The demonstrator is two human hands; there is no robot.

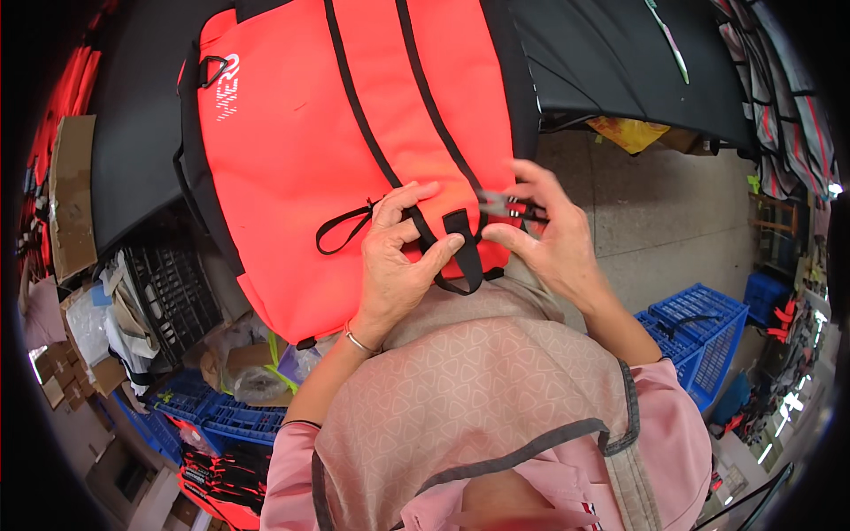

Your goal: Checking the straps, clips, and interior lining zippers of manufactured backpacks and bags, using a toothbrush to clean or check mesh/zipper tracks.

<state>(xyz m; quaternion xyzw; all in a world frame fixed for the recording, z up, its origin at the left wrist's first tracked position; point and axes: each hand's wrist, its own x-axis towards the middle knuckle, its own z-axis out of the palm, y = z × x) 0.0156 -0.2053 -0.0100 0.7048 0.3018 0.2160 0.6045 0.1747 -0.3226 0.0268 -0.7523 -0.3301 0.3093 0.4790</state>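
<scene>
Red-orange backpack is laid across the near edge of the black table, presumably for reach. Webbing loop is steadied by the left hand, fingers curled onto fabric; blurred snips, probably, are held in the right hand, fingers half spread.

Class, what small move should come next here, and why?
Probably steady the small snips near the black webbing loop before closing them: in the right hand they look blurred, while the left hand holds the orange-red bag beside that loop.
</scene>
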